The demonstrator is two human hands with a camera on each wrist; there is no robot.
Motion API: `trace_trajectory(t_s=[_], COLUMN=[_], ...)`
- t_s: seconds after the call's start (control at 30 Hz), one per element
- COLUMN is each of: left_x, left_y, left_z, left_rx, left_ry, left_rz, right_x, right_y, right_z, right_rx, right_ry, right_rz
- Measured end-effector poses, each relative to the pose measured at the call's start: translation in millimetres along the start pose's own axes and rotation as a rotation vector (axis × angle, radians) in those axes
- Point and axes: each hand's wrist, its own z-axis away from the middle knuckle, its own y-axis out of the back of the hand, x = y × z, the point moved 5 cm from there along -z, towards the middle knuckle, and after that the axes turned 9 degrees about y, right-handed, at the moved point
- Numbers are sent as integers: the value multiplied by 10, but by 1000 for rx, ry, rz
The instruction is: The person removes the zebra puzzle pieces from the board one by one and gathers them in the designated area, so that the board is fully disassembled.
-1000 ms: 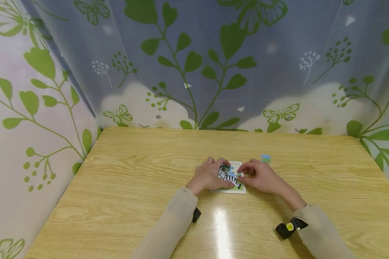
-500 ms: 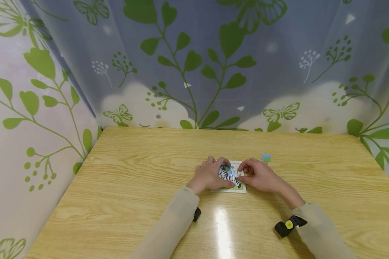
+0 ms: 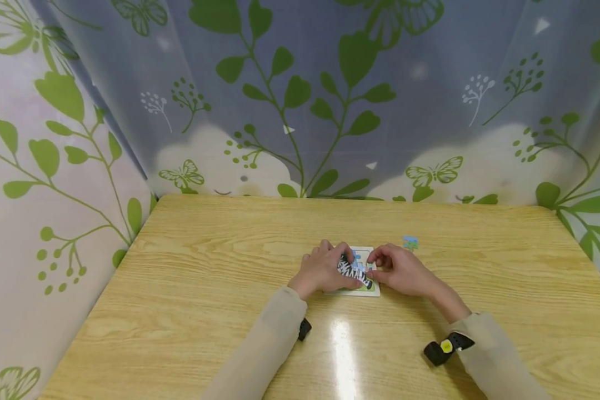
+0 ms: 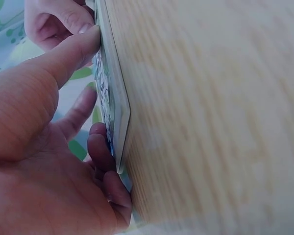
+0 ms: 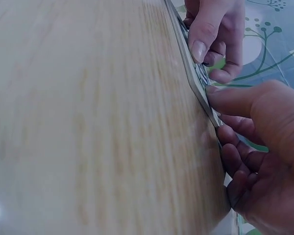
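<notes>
A small jigsaw puzzle [image 3: 352, 271] with a zebra picture lies in a pale-bordered tray [image 3: 373, 290] on the table. My left hand [image 3: 322, 269] spans its left side and holds it, thumb on the near part and fingers on the far part. In the left wrist view the left thumb [image 4: 78, 51] lies on the picture face, with curled fingers at the tray's edge. From the right, my right hand [image 3: 400, 270] pinches a small puzzle piece [image 3: 368, 270] between thumb and index finger at the right side of the picture. The fingertips mostly hide this piece.
A loose blue-and-green puzzle piece [image 3: 410, 242] lies beyond the right hand on the wooden table [image 3: 220, 266]. Behind the table hangs a curtain [image 3: 300, 111] with leaves and butterflies. Another patterned curtain [image 3: 70, 166] runs along the left side.
The right fingertips have shifted slightly at the puzzle's right side. The left index finger has drawn back a little toward the zebra. The tray and loose piece stay in place.
</notes>
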Motion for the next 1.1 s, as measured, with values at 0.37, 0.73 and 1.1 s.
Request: trace_trajectory(t_s=[0.37, 0.73, 1.1], left_x=[7, 16, 20], left_y=[-2, 19, 10], left_z=[0, 23, 31], left_rx=[-5, -3, -2], left_ry=[-2, 15, 14], left_rz=[10, 13, 9], right_x=[20, 24, 61], right_y=[1, -8, 45], right_z=[6, 14, 44], right_rx=[7, 51, 64], right_ry=[-20, -31, -127], right_rz=[-43, -148, -274])
